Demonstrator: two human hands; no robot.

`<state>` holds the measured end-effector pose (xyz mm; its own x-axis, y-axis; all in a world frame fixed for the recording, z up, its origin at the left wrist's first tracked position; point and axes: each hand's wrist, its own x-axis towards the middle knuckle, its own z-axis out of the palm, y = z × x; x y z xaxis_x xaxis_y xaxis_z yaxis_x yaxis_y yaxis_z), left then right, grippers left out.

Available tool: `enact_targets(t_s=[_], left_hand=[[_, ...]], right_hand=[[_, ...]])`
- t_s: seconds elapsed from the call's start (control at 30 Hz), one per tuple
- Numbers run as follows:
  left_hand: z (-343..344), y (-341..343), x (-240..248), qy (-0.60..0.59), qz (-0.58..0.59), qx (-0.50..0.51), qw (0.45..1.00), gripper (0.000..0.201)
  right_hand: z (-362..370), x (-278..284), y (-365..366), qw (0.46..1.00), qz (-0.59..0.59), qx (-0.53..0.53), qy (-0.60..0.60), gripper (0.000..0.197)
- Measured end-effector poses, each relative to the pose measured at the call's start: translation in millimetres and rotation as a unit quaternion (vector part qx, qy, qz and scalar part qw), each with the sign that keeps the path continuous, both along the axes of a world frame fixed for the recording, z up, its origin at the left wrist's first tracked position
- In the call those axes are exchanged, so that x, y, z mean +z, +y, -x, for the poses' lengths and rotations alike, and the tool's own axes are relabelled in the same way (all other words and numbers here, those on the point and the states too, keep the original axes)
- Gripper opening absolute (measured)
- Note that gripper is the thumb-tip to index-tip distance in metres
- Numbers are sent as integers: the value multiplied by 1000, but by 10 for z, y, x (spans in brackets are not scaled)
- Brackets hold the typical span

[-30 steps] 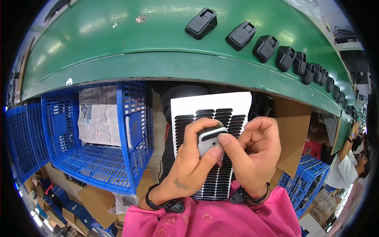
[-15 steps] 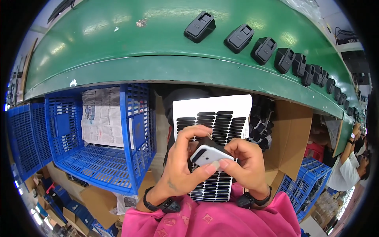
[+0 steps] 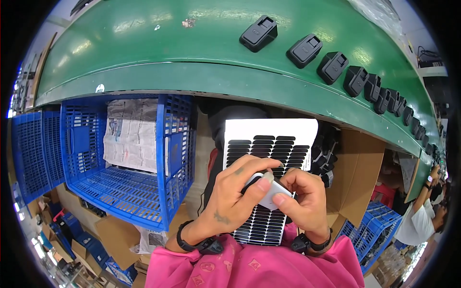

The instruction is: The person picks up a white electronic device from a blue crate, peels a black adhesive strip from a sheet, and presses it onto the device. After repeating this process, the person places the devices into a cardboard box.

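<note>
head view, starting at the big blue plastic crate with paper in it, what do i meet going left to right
Big blue plastic crate, bare left hand, pale grey rounded device, bare right hand, brown cardboard box, co-worker in white.

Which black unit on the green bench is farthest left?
The black unit at the row's left end, up and left of the next one on the green bench; every other unit sits to its right.
</note>
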<state>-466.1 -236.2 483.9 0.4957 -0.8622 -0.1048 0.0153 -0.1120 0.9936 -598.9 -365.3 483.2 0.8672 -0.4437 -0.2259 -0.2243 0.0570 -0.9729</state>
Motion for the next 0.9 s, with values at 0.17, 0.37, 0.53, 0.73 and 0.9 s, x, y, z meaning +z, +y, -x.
enact_targets(t_s=[0.17,0.37,0.53,0.73,0.9], left_hand=[[66,59,-114,2,34,31,999,38],[48,157,-217,62,64,46,995,40],[50,247,-178,305,93,122,940,46],[83,204,-295,299,119,117,940,45],[138,188,-380,236,115,146,954,38]], right_hand=[[-38,55,-33,998,40,40,35,23],[-164,25,-83,994,72,48,-64,19],[-382,-228,-80,890,448,-79,-19,42],[-428,-400,-30,853,518,-68,-5,37],[-468,-365,-37,894,439,-88,-27,27]])
